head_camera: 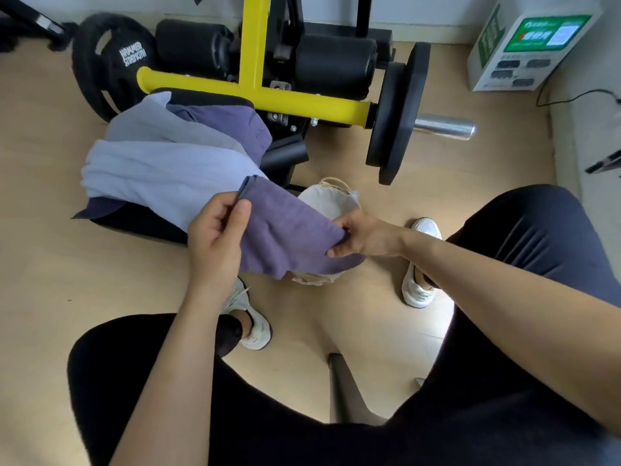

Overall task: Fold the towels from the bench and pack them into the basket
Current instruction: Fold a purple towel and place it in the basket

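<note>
Black-clad knees: nearest the camera, spread wide, white shoes planted on the pale wood floor (40,264).
Left arm: bare forearm rising from the lower edge, wrist bent inward.
Left hand (215,235): thumb and fingers pinched shut on the upper corner of the purple towel (285,237).
Right arm: reaching in from the right, stretched across toward the middle.
Right hand (361,237): fingers curled under the towel's right edge, thumb on top, gripping it.
Purple towel: held between both hands above the floor, draped over the basket's near side.
Basket (331,203): cream fabric, a rope handle at its far rim, sitting on the floor between the feet and the bench, partly hidden by the towel.
Bench (134,223): black pad to the left, just beyond the left hand.
Towel pile (161,163): pale lilac, grey and dark purple cloth heaped on the bench.
Yellow frame (255,92): farther back, black rollers and weight plates (400,112) around it.
</note>
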